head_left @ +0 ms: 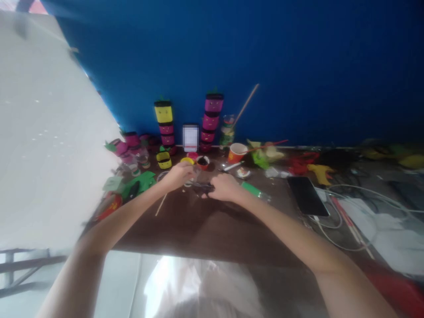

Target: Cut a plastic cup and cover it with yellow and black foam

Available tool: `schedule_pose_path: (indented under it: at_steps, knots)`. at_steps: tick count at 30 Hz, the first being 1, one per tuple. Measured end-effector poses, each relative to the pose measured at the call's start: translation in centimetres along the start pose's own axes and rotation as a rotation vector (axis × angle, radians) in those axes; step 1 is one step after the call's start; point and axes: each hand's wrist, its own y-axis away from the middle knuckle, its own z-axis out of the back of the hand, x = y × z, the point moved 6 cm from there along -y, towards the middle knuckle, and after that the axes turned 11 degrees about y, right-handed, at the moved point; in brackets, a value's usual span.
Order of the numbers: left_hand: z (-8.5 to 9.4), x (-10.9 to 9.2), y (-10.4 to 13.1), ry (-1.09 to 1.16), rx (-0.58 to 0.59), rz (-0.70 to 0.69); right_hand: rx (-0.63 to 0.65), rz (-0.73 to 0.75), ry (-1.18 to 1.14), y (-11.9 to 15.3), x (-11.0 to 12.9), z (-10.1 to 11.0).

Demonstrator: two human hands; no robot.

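Note:
Over the middle of the table, my left hand (181, 176) is closed in a pinch, its fingertips on something small and pale that blur hides. Facing it from the right, my right hand (224, 187) is wrapped round a pair of dark scissors (204, 187), whose blades point left towards the pinching fingers. Just beyond my hands stand a small cup of dark contents (203, 162) and a yellow lid-like piece (187, 161). A yellow felt cup (163, 160) sits behind my left hand. Below my left wrist lies a thin wooden stick (161, 205).
Stacked yellow and magenta face pieces (164, 113) and a magenta stack (212, 121) stand by the blue wall, with a phone-like screen (191, 138) between. An orange paper cup (237, 153), green felt (141, 183), a black phone (308, 196) and white cables (341, 238) surround the work area.

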Motion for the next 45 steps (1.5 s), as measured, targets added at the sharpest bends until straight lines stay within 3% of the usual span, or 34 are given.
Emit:
schedule_pose_path:
  at_steps: [11, 26, 37, 45]
  knots:
    - [-0.1, 0.0, 0.1, 0.07, 0.003, -0.027, 0.004, 0.119, 0.021, -0.4, -0.3, -0.6]
    - [0.5, 0.6, -0.1, 0.121, -0.115, 0.071, -0.001, -0.003, -0.082, -0.4, -0.3, 0.1]
    - [0.8, 1.2, 0.4, 0.198, -0.065, 0.08, 0.04, 0.087, -0.008, -1.6, 0.2, 1.7]
    - [0.2, 0.5, 0.0, 0.215, -0.039, 0.026, 0.003, 0.072, -0.03, -2.4, 0.9, 1.2]
